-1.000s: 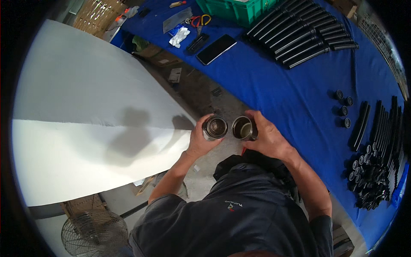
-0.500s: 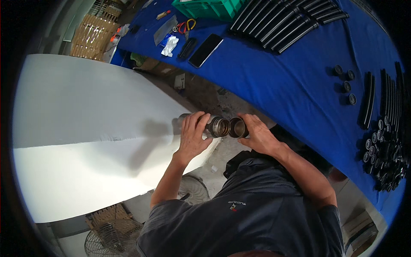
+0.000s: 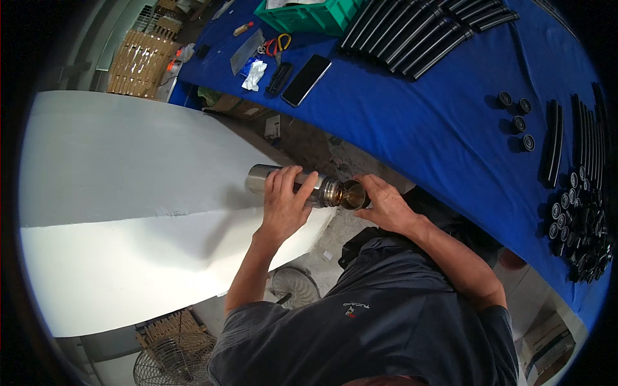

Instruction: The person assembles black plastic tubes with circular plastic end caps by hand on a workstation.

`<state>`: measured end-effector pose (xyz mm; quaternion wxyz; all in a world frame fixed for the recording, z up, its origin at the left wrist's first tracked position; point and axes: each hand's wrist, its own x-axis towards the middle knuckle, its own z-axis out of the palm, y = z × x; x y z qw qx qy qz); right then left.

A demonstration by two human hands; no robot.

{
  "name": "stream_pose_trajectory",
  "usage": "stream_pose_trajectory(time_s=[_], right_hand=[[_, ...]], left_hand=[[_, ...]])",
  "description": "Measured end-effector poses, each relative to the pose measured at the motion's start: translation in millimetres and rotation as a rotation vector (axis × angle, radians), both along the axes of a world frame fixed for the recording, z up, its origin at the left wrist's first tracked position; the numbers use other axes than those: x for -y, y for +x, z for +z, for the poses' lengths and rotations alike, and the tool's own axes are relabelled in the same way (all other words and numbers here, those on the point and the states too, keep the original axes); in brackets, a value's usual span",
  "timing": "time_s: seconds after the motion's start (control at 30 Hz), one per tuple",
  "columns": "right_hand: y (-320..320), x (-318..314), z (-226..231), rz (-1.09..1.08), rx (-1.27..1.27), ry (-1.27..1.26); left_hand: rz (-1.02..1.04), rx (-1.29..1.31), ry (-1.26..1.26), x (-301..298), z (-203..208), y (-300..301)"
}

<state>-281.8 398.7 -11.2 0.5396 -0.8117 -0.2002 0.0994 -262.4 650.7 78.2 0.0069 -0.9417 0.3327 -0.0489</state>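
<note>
My left hand (image 3: 283, 204) is wrapped round a steel thermos flask (image 3: 259, 179), which lies tilted almost level with its open, threaded mouth to the right. Close against that mouth, my right hand (image 3: 391, 206) holds a small metal cup (image 3: 355, 195) by its far and right side. Brownish liquid shows at the flask's mouth and runs into the cup. Both things are held in the air over the gap between the white surface and the blue-covered table. My fingers hide the middle of the flask and part of the cup's outside.
A large white panel-like surface (image 3: 129, 161) stands at left. On the blue cloth (image 3: 412, 122) lie a phone (image 3: 307, 80), pliers (image 3: 280, 45), black tubes (image 3: 412, 38), round black caps (image 3: 518, 123) and a green crate (image 3: 309, 18). Wire-caged fans (image 3: 174, 360) are below left.
The flask has tipped further and shifted so more of its body shows at left. Its mouth now meets the cup, and liquid has begun running into it. The view has moved slightly.
</note>
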Motion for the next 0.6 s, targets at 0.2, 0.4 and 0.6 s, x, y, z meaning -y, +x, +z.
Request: stream_pose_trajectory(time_s=[0.2,0.4,0.6], right_hand=[[1.9,0.0,-0.7,-0.001,0.104,-0.032],[2.8,-1.4,-1.6,-0.004,0.104,-0.017],[3.5,-1.7,-0.7,0.006,0.101,-0.014]], left_hand=[[-0.011,0.013,0.000,0.9,5.1,0.2],[-0.030,0.029,0.009,1.1,9.3,0.9],[-0.032,0.035,0.013,-0.2,9.0,2.1]])
